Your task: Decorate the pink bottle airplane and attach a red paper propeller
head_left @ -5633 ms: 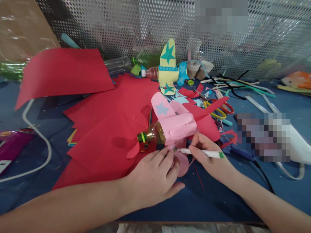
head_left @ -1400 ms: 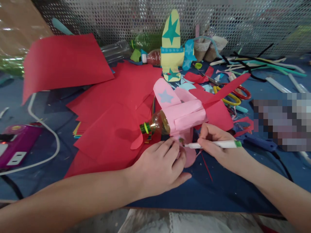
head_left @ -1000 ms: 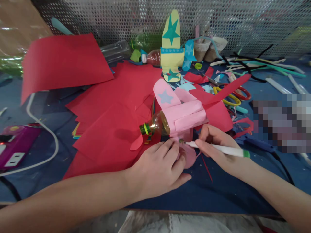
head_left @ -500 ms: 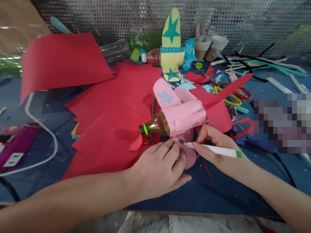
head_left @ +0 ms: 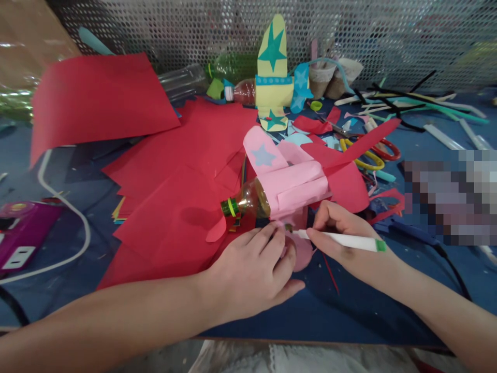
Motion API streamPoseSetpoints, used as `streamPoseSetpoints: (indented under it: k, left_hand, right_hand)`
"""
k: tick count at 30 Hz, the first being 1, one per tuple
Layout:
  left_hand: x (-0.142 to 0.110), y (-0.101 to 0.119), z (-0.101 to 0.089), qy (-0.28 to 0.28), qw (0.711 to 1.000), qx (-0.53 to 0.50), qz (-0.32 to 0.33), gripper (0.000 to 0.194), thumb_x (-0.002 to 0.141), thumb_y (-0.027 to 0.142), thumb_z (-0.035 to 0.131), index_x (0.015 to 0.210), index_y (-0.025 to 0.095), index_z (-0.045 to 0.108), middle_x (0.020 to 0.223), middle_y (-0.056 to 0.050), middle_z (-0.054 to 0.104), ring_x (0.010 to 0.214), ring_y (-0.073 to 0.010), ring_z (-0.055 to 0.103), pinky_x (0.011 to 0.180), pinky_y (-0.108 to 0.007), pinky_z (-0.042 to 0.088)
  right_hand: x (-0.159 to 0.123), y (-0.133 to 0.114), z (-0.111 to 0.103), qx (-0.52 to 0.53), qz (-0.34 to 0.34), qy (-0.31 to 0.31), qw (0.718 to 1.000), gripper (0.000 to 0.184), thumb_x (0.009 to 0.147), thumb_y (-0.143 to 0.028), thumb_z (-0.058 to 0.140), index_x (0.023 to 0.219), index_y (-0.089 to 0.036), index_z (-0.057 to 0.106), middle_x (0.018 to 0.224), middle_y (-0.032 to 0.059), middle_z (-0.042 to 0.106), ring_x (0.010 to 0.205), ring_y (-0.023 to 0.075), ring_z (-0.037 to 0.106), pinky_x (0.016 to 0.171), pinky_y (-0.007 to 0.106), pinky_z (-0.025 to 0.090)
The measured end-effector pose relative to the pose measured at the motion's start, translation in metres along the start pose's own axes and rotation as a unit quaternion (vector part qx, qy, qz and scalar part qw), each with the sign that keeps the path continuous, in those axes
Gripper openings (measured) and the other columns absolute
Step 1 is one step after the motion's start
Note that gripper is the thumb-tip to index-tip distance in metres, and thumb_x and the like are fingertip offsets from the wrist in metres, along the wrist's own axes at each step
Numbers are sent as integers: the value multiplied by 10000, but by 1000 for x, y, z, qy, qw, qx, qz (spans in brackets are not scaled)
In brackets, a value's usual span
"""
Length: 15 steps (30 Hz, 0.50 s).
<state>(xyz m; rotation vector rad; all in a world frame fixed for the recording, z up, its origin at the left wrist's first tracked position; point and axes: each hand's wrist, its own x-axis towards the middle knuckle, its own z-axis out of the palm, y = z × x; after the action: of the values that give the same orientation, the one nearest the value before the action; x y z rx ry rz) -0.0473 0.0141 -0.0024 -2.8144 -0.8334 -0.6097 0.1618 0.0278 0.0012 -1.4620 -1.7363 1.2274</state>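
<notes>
My right hand (head_left: 344, 233) pinches a white marker pen (head_left: 351, 241) with a green end. The pen's tip points left onto a pink paper wing (head_left: 305, 259) at the near side of a plastic bottle. My left hand (head_left: 252, 269) is bent over this wing, its fingers pressing on it and hiding part of it. The bottle (head_left: 248, 199) lies on its side, green cap to the left, its body wrapped in pink paper (head_left: 295, 181). A second pink wing (head_left: 265, 150) with a blue-grey star sticks out on its far side.
Red paper sheets (head_left: 155, 207) cover the left middle of the blue table (head_left: 272, 329). Behind stands a yellow paper-covered bottle craft (head_left: 274, 88). Scissors (head_left: 363, 154), red scraps and a glue gun (head_left: 417, 230) lie at right. A purple device (head_left: 29, 233) with a white cable is at left.
The pen tip has shifted very slightly on the pink wing. The whole view has slid a little; both hands keep their places.
</notes>
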Motion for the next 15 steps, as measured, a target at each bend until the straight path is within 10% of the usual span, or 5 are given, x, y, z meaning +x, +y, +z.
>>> streamPoseSetpoints:
  k: [15]
  left_hand:
    - [-1,0,0,-3,1000,1,0,381,934,398,444,996,89,658,1041,-174,671,1003,-295,630,756,-374,552]
  right_hand:
    - [1,-3,1,29,-1,-8,1000,201,858,-209,557,724,-227,409,607,-82,381,495,76,328,427,192,276]
